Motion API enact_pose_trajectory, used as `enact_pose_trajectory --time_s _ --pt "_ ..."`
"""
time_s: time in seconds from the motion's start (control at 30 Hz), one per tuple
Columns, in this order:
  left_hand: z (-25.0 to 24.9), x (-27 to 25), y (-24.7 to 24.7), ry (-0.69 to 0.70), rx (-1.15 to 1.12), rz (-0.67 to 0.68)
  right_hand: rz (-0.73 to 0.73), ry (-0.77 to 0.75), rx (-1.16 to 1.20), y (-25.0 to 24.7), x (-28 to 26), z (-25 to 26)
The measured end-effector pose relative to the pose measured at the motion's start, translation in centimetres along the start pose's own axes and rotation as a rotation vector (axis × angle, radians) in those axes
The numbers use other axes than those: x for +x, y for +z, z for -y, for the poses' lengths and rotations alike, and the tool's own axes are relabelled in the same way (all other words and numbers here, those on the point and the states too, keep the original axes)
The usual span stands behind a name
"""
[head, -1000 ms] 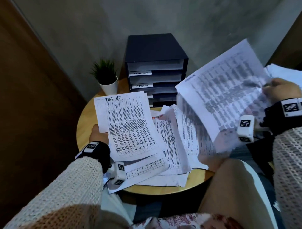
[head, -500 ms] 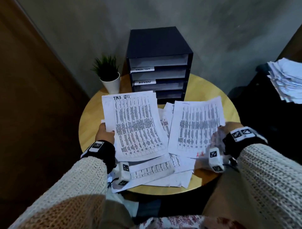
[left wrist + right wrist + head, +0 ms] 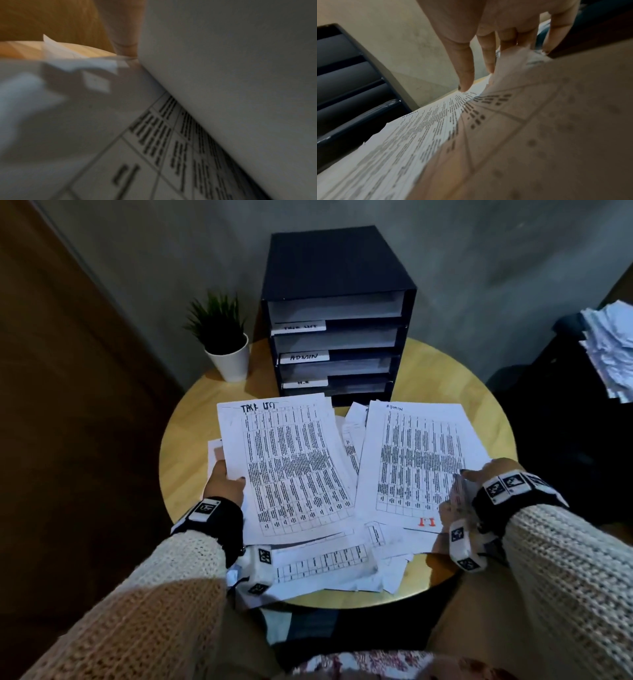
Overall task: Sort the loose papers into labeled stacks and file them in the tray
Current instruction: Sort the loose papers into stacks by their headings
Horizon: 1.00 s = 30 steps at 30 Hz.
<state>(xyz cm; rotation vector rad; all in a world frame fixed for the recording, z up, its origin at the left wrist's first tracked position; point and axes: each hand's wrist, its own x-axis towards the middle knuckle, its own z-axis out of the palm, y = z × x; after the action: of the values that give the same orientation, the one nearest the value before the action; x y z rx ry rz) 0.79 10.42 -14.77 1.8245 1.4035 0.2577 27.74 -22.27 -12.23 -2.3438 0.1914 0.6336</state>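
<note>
Gripping the TASK LIST sheet (image 3: 291, 470) at 9 o'clock, left hand (image 3: 224, 482) fingers pinch it; right hand (image 3: 493, 474) pinches ADMIN sheet (image 3: 414, 460) at 3 o'clock, above worktop (image 3: 181, 433) papers, tray (image 3: 337, 313) at 12.

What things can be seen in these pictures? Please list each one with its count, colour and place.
file tray: one, black, with three labelled shelves, at the back of the table.
table: one, round, light wood, under everything.
potted plant: one, green in a white pot, left of the file tray.
task list sheet: one, white, printed, in the left hand.
admin sheet: one, white, printed, under the right hand.
loose papers: several, white, spread on the table under both sheets.
paper pile: one, white, far right, off the table.
left hand: one, grips the task list sheet's left edge.
right hand: one, holds the admin sheet's right edge.
</note>
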Motion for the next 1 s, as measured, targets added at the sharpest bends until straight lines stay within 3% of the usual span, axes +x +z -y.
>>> enact_pose_trajectory --time_s 0.1,0.33,0.43,0.63,0.77,0.87,1.0 --pt "-0.1 -0.3 -0.1 0.004 -0.003 0.016 -0.045 -0.032 0.024 -0.5 0.4 -0.2" --pt "-1.2 -1.8 -0.5 0.051 -0.048 0.013 0.026 -0.093 0.011 -2.1 -0.7 1.0" --pt "-1.7 -2.4 -1.2 0.073 -0.017 -0.009 -0.043 -0.166 -0.002 -3.9 -1.6 2.0" --pt "-2.2 -2.8 -3.3 0.035 0.059 -0.005 -0.254 -0.171 -0.082 -7.8 -3.9 5.0" --pt "-2.7 -3.3 -4.8 0.039 0.087 0.027 -0.208 -0.171 -0.016 -8.0 -4.0 5.1" --pt "-2.7 -3.6 -6.1 0.08 0.07 0.012 -0.148 -0.213 -0.03 -6.0 -4.4 4.8" --pt "-2.5 -3.7 -7.9 0.084 0.059 -0.032 -0.087 -0.159 -0.155 -2.4 -5.1 3.7"
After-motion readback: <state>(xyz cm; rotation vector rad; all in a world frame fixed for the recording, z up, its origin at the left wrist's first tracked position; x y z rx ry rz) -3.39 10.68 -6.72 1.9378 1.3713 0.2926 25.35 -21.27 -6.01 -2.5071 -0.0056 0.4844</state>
